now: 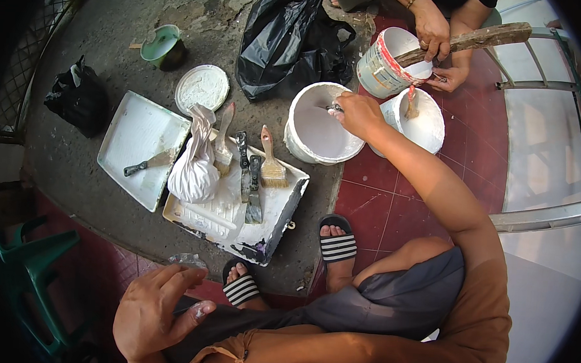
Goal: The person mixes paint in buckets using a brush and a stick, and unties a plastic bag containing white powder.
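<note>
My right hand [361, 115] reaches over the rim of a white bucket [297, 141] with pale, whitish contents. Its fingers are closed round a small tool [336, 107] with a dark part showing; the rest of it is hidden. Above my lap, my left hand [155, 312] holds nothing, its fingers loosely bent and the thumb apart, with a white smear on the thumb. Left of the bucket lies a paint-stained tray [281, 230]. On it are two paintbrushes [274, 171] [223, 153], two dark-handled putty knives [254, 206] [244, 179] and a tied white bag [195, 176].
Another person's hands [436, 41] hold a wooden stick [482, 39] over a red-rimmed bucket [378, 71]. Beside it stands a white bucket [431, 133] with a brush [411, 104]. A second tray [133, 117] carries a putty knife [150, 162]. Black bags [284, 56] and a green chair [37, 254] stand around.
</note>
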A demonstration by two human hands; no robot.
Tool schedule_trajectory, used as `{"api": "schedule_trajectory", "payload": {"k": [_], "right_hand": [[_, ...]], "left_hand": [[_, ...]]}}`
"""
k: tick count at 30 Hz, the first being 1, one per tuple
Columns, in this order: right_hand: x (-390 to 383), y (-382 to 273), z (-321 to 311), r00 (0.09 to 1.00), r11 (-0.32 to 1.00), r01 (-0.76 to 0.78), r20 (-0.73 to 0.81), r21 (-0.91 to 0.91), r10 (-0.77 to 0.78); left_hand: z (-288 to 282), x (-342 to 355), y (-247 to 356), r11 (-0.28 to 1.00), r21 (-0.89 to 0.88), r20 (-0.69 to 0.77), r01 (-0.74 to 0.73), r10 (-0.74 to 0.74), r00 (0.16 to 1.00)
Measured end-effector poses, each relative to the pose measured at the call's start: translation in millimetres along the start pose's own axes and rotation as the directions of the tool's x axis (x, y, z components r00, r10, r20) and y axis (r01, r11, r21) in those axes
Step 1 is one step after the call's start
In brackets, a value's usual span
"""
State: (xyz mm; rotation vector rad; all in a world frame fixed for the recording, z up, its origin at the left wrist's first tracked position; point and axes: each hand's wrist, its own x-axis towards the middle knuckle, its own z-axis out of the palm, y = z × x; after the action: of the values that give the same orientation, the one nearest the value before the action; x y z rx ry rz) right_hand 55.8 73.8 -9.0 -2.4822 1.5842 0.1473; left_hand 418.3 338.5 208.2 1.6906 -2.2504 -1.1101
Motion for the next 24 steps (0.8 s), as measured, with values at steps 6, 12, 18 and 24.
{"api": "schedule_trajectory", "payload": {"k": [6,12,18,24], "right_hand": [[-2.4,-8.8,9.0,0.990,0.963,0.095,0.077,0.253,-0.118],[-7.5,-24.6,-15.4,0.935,0.998,0.020,0.351,0.066,-0.042],[4.3,-0.7,-16.2,0.978,0.990,-0.085,0.180,-0.110,0.104],[6.2,-6.3,3.6,1.000,0.992,0.015,-0.003,0.126,-0.014]], "left_hand": [[0.8,0.7,-0.5,1.000,-0.008,-0.006,0.004,-0.004,1.000],[-1.2,-1.4,-2.9,1.000,0.004,-0.002,-0.004,0.004,1.000],[-1.8,0.4,-1.4,1.000,-0.015,-0.001,-0.005,0.005,1.000],[0.2,2.6,-3.3,1.000,-0.025,0.003,0.003,-0.003,1.000]]}}
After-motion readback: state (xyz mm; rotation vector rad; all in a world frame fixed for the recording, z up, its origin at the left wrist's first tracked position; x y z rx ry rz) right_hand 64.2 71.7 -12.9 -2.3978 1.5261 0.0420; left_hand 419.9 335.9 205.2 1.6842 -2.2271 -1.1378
